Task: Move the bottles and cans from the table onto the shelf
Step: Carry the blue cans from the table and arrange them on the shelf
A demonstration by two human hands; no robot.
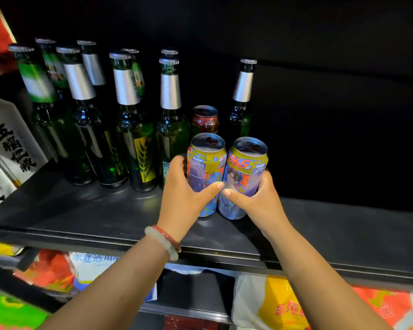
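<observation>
**Two cans at the shelf, one per hand**

Two illustrated cans, yellow-topped, stand side by side and touching on the black shelf (343,222), in front of a dark red can (205,119). Left hand (185,192) wraps the left can (206,163), thumb across its front; right hand (255,198) wraps the right can (247,167) likewise. Both grips are closed round the can bodies, low down, presumably to keep the cans upright while they settle. Whether their bases fully rest on the shelf I cannot tell.

Green bottles (129,120), foil-necked, capped, upright: packed in rows along the shelf's left part, one lone bottle (242,91) behind the cans to the right. The cans appear placed forward so the taller glass stays at the back.

White carton (12,136) with black characters: far left. Bracelet (163,241) on the left wrist. Coloured packets (284,303) on the level below. The table is out of view.
</observation>
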